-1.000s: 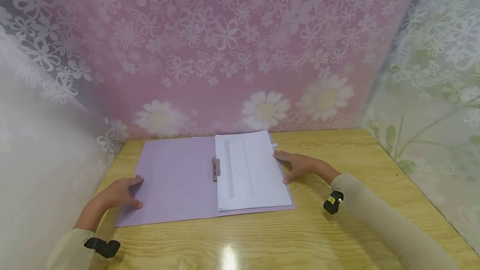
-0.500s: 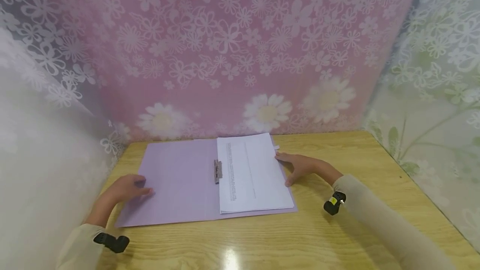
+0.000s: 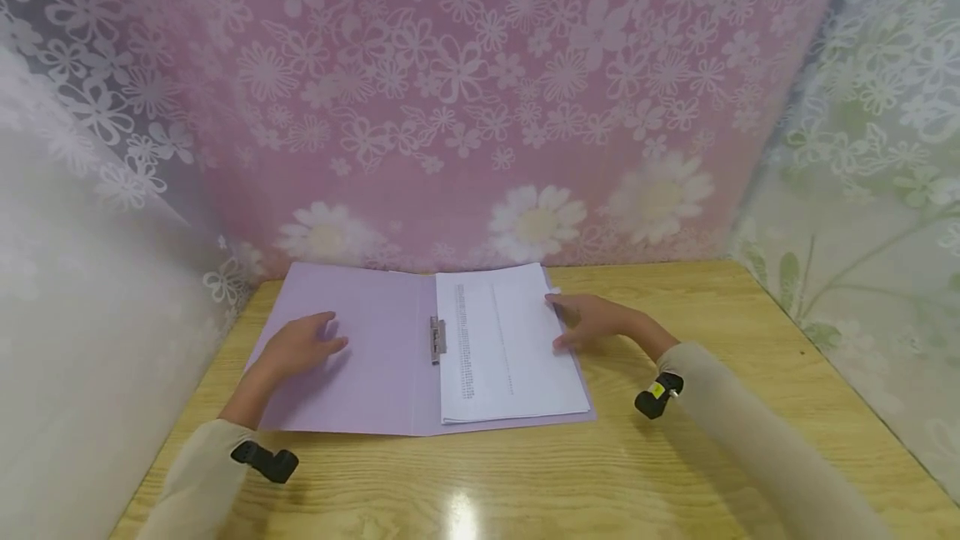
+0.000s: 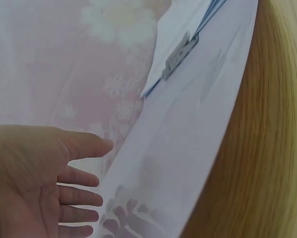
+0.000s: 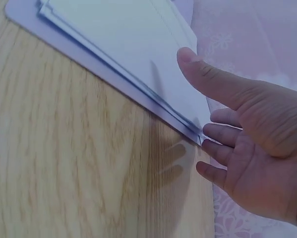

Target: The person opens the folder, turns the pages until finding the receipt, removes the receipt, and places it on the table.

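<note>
A light-purple folder (image 3: 375,407) lies spread on the table, with a metal clip (image 3: 437,340) at its spine. White printed papers (image 3: 517,340) rest on its right side. My left hand (image 3: 300,344) is over the left cover, which looks raised at its outer side. In the left wrist view, the straight fingers (image 4: 79,196) hold nothing, and their dim reflection shows on the cover. My right hand (image 3: 588,319) is at the papers' right edge, thumb over the sheets. In the right wrist view, its relaxed fingers are near the folder edge; I cannot tell whether they touch.
The wooden table (image 3: 675,457) extends in front and to the right of the folder. A pink flowered curtain (image 3: 465,107) hangs right behind the folder. Pale flowered sheets hang at the left (image 3: 97,290) and right. A small white tab shows beyond the papers' right edge.
My left hand has moved right and away from me, from the cover's outer edge to over its middle. The left cover's outer side has lifted. My right hand has shifted slightly left over the papers.
</note>
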Tool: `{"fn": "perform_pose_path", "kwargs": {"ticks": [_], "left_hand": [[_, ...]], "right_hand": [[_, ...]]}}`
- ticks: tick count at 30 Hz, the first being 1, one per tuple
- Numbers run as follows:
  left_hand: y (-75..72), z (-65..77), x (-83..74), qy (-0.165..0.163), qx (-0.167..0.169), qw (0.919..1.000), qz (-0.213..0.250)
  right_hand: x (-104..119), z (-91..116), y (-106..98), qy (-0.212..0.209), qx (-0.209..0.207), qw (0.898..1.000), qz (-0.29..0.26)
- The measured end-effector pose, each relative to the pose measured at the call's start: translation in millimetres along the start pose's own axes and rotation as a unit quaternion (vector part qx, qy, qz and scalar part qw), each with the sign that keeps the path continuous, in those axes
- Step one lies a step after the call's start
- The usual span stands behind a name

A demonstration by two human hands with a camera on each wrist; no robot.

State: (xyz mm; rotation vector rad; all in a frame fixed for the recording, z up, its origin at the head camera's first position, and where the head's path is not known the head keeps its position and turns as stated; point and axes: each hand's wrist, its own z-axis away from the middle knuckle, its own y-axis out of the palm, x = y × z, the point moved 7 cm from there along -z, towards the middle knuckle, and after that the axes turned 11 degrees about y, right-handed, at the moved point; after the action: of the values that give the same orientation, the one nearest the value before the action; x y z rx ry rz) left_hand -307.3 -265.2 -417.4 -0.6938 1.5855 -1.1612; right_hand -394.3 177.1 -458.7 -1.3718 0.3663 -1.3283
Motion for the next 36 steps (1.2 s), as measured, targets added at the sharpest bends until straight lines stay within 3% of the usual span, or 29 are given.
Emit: {"fn": "perform_pose_path", "kwargs": {"ticks": [11,17,26,30,36], "left_hand": [[42.6,-42.5,-63.2,0.082,-0.020,0.9949,0.054],[68.1,-57.0,-83.6,0.101,-0.009,0.9926,0.067],[100.7,-68.2,-98.3,0.125,0.051,0.9906,0.024],[106.4,-67.8,-101.3,0.139,0.064,0.9882,0.013],[110.5,-67.8,-99.5,0.133,0.064,0.9890,0.013]], "right_hand": [[10.8,-20.1,11.0,-0.004,-0.018,0.999,-0.038],[15.9,-26.0,17.4,0.009,-0.041,0.998,-0.043],[15.8,-34.4,25.8,0.014,-0.075,0.995,-0.062],[15.6,-36.4,27.6,0.018,-0.087,0.993,-0.073],[16.1,-39.7,26.6,0.029,-0.105,0.992,-0.063]]}}
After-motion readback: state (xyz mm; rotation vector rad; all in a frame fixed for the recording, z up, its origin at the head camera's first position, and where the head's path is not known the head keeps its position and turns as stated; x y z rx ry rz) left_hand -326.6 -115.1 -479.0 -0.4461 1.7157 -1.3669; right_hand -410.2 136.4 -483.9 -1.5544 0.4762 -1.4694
